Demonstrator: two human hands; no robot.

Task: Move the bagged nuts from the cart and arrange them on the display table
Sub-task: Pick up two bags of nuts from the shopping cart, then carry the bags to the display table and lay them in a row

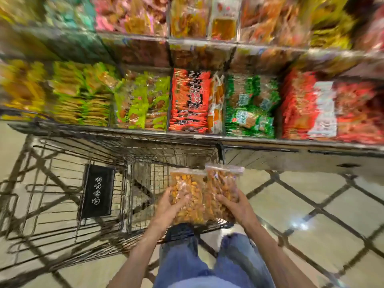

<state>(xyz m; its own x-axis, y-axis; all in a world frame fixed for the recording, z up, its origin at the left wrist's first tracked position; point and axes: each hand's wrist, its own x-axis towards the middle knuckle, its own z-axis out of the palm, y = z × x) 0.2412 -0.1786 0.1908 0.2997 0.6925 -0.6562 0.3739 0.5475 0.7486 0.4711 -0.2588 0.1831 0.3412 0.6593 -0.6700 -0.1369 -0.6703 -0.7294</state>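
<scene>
Above the cart's [128,183] near end, left hand [168,206] and right hand [234,206] each have a grip on one bag of nuts [187,196], [223,190], side by side and touching. Lifting-out looks underway; next, carry both past the cart to the worktop [270,142] and find a free slot.

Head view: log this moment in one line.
left hand: holds nut bag | right hand: holds second nut bag | place: above cart
</scene>
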